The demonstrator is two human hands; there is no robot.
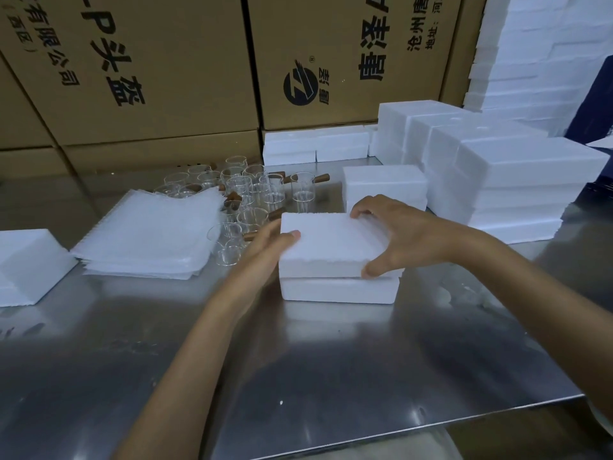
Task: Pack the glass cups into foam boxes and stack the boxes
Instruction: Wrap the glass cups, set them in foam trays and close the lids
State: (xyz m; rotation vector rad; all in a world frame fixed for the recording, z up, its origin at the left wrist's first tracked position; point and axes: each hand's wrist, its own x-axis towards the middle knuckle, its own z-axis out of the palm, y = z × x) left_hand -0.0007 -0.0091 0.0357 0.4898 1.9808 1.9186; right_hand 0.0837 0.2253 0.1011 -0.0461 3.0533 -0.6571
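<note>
Both hands, left hand [265,250] and right hand [391,237], grip the foam lid [331,244]; press evenly, seating its 6 o'clock edge on the box [338,290]

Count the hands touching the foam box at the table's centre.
2: the left hand grips the foam box at its left edge; the right hand grips its right side.

Steel table [331,376], foam boxes [338,288], glass cups [252,194], foam sheets [146,237]

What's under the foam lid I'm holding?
The foam lid sits on a white foam box base on the steel table. The base's contents are covered.
</note>
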